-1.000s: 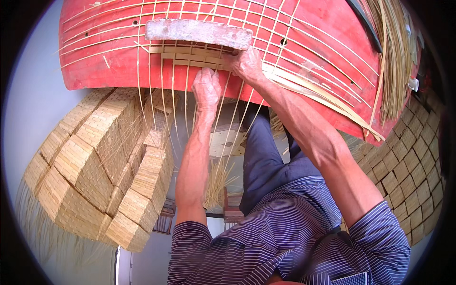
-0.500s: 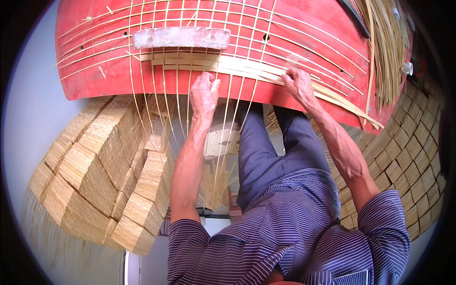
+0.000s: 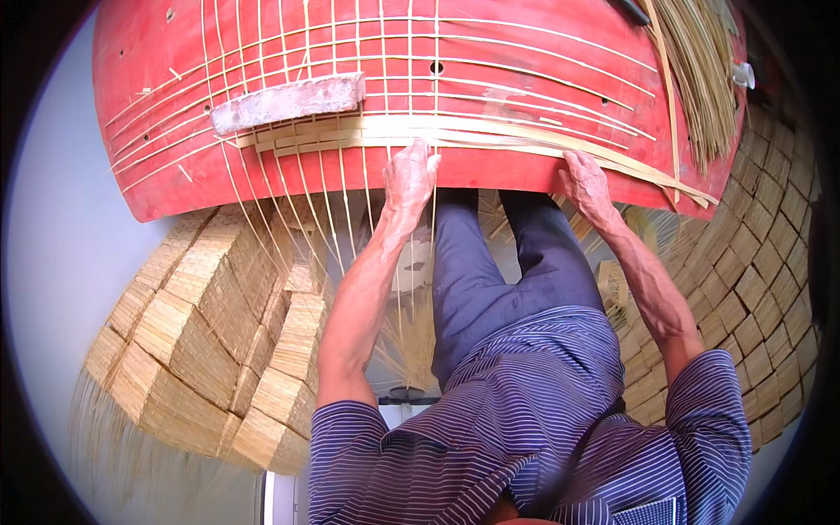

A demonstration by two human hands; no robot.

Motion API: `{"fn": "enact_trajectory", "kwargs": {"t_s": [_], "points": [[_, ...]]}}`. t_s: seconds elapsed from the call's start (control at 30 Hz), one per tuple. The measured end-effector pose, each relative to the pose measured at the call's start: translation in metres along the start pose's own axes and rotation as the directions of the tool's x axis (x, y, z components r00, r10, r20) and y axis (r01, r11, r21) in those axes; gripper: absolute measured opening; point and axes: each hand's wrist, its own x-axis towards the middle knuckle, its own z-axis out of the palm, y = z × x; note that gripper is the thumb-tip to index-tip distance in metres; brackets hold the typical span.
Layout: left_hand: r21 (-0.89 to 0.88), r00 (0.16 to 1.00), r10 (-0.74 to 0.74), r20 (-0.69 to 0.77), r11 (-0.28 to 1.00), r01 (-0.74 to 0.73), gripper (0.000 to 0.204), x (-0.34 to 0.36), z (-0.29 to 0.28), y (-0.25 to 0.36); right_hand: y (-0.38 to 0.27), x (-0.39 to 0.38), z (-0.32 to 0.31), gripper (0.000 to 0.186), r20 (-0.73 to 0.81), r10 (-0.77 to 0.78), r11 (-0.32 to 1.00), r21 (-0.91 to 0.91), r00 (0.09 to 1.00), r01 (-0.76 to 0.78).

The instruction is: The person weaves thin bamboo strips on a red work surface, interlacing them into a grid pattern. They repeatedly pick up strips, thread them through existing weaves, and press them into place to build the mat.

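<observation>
A grid of thin pale bamboo strips lies on a red work surface, with several strips hanging over its near edge. Flat, wider bamboo strips run crosswise near that edge. My left hand is closed, its fingertips pinched at the near side of the flat strips, close to a lengthwise strip. Farther right, my right hand is curled, thumb and finger pinched at the lower edge of the flat strips. A worn, whitish-pink block rests on the grid, left of my left hand.
A bundle of long, thin strips lies at the far right of the red surface. Large stacks of woven tan blocks stand below left, with more stacked blocks at the right. A dark handle-like object shows at the top.
My left hand has moved right along the flat strips, away from the block. The right hand has shifted slightly right and down. The view has swung, so the block and grid appear farther left.
</observation>
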Motion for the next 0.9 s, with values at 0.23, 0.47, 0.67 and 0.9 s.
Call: {"fn": "enact_trajectory", "kwargs": {"t_s": [0.23,0.47,0.67,0.9], "points": [[0.047,0.985,-0.171,0.0,0.984,0.171,0.023,0.001,-0.006,-0.002,0.014,-0.011,-0.003,0.037,-0.006,0.046,0.997,-0.063,0.999,-0.047],[0.091,0.992,-0.124,-0.004,0.988,0.124,0.03,0.023,0.002,0.0,0.028,0.002,-0.001,0.022,0.036,0.027,0.995,-0.094,0.999,-0.024],[0.099,0.977,-0.174,0.122,0.982,0.163,0.036,0.039,-0.003,-0.01,0.025,0.013,-0.01,0.022,0.128,0.01,0.994,-0.107,0.992,0.003],[0.1,0.983,-0.158,0.091,0.984,0.149,0.037,0.042,0.004,-0.014,0.015,0.019,-0.017,0.024,0.251,0.058,0.998,-0.053,0.966,-0.046]]}}
